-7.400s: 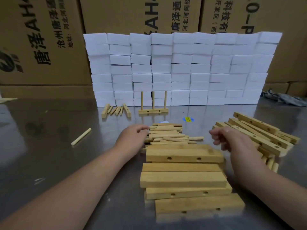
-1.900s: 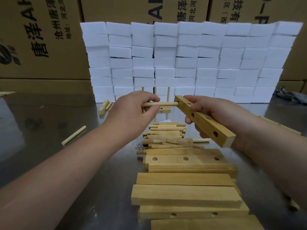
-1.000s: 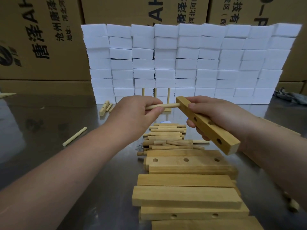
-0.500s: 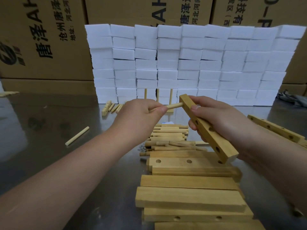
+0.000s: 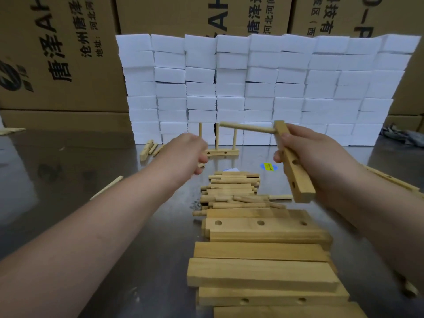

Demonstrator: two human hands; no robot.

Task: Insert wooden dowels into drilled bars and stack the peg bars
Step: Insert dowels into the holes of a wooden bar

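Head view: pale rectangular drilled wooden bar gripped aslant above the grey metal desk by right hand, fingers wrapped round its upper part, lower holes left exposed for filling. One round wooden dowel seated in the top hole, jutting leftward. Left hand empty, fingers loosely curled, near the heap of loose dowels, presumably for the next peg.

drilled bar: pale wood, gripped in right hand, tilted, far end up, two open holes showing. one dowel seated in its top hole, pointing left, near level. loose dowels heaped on table below it. flat bars stacked in the foreground, one showing three holes. peg bar stands behind the heap, three dowels upright.
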